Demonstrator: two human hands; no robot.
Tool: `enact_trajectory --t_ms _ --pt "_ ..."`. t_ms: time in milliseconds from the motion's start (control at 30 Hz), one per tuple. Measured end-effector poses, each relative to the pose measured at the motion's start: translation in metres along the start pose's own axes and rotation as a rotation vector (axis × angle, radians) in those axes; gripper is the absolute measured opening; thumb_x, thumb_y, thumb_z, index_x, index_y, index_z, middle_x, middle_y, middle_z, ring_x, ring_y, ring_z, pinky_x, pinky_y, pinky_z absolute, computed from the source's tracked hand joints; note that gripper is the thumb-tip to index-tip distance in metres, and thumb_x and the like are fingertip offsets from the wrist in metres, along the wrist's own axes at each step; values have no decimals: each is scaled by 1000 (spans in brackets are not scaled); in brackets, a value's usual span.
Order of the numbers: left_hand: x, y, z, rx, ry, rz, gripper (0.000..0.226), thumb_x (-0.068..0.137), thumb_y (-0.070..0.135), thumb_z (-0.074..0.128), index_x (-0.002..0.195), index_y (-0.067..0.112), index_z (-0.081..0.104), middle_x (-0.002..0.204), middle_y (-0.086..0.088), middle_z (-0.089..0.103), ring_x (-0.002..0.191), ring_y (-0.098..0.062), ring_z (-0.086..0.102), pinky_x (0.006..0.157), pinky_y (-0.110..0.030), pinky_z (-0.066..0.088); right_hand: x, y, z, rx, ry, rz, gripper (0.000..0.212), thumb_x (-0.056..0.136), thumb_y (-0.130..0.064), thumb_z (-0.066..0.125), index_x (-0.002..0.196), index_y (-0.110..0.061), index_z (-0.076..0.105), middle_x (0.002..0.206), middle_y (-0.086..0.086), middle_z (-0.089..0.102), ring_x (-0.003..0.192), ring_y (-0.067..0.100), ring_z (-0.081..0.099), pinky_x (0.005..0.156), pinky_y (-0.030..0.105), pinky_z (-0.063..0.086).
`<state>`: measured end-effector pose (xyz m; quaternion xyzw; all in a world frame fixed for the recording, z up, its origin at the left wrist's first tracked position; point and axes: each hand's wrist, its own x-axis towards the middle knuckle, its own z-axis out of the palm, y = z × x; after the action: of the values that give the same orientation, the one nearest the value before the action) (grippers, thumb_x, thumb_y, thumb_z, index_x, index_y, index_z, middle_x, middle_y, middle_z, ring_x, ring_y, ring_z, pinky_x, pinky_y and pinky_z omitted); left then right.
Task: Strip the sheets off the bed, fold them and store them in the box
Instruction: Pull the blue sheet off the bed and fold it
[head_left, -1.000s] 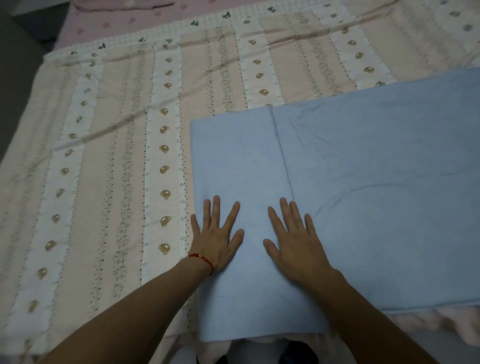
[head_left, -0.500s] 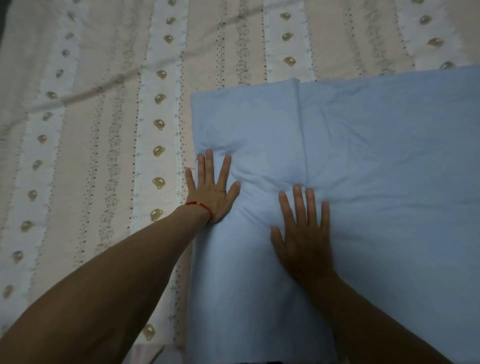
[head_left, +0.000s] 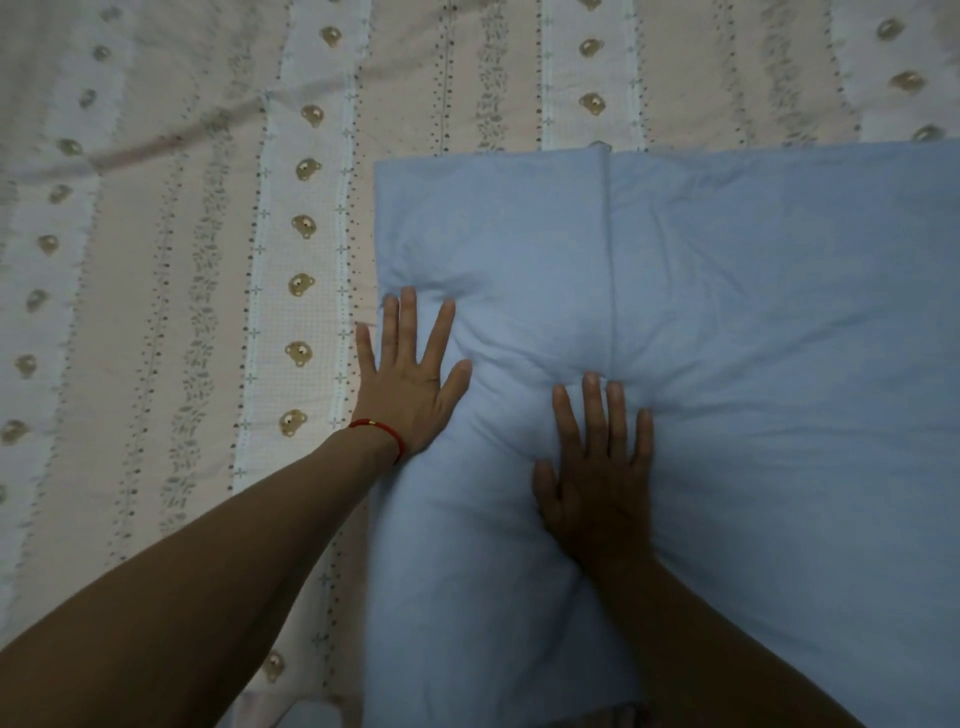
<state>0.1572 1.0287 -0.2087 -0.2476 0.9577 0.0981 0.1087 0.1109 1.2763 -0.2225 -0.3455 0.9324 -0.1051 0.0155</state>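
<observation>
Blue cotton-like sheet (head_left: 727, 312), already folded into a thick rectangle w/ a seam or fold line running vertically near its left third, is lying on the bed (head_left: 156, 260), which is covered in a pink-and-white striped spread w/ small bear motifs. Left hand (head_left: 410, 379), red string bracelet (head_left: 379, 431) at the wrist, is pressing flat w/ fingers spread at the sheet's left edge; right hand (head_left: 597, 467) is pressing flat nearer the middle; both are grasping nothing. Fabric is puckering ahead of the fingertips, so prob. soft, light, limp, likely to slide over the spread. Best taken by corners or the folded edge, I'd judge. No box in view.
</observation>
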Motion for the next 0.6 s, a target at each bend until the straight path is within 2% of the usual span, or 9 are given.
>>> enact_trajectory --t_ms 67,133,233,300,367,433,500,567,600 --pt "-3 0 -7 -64 35 -3 71 100 61 20 161 32 -3 168 -8 -13 154 -26 -15 124 -55 -2 1 0 2 -4 2 -1 79 91 -48 50 160 -18 25 168 14 14 156 35 10 121 62 15" --pt "-17 9 -17 -199 156 -72 74 100 50 39 162 21 9 168 -15 2 155 -31 3 125 -50 10 -1 2 3 12 10 -1 80 91 -48 50 161 -18 24 168 13 14 156 34 9 121 62 15" --pt "-48 20 -23 -368 278 -375 72 97 37 54 155 5 25 152 -24 35 137 -39 35 116 -48 31 -3 3 2 58 -1 0 83 89 -48 53 161 -20 24 169 12 13 157 32 8 121 61 15" --pt "-60 19 -28 -467 223 -577 62 95 45 55 141 5 46 135 -21 55 122 -41 52 105 -49 43 -1 1 0 100 -33 -4 86 87 -51 52 161 -21 21 169 10 10 157 30 5 122 60 12" --pt "-64 17 -42 -601 117 -710 54 93 46 64 129 7 57 127 -18 64 112 -39 61 99 -47 49 -3 5 -7 147 -83 -28 87 87 -55 48 162 -23 18 170 9 7 157 28 2 123 58 8" --pt "-65 11 -63 -831 -2 -719 50 86 36 77 126 10 62 123 -14 69 103 -33 67 96 -45 53 -3 12 -14 225 -148 -49 84 89 -59 39 162 -26 15 171 4 2 157 24 -4 125 55 0" --pt "-69 9 -88 -986 -118 -671 50 83 29 80 129 22 60 121 -6 71 102 -29 69 94 -48 55 0 23 -23 448 -250 -39 78 91 -59 28 162 -31 9 170 -5 -6 156 13 -12 124 46 -10" --pt "-75 18 -115 -986 -179 -567 60 87 25 77 140 33 49 125 1 68 107 -28 69 94 -51 56 6 35 -38 768 -351 11 68 97 -50 29 161 -34 9 169 -12 -5 154 3 -12 124 38 -13" --pt "-78 25 -127 -985 -188 -512 65 89 24 76 144 37 43 128 4 65 110 -28 68 95 -52 55 6 40 -49 930 -393 60 61 102 -42 35 159 -34 14 169 -12 0 153 1 -5 125 35 -9"
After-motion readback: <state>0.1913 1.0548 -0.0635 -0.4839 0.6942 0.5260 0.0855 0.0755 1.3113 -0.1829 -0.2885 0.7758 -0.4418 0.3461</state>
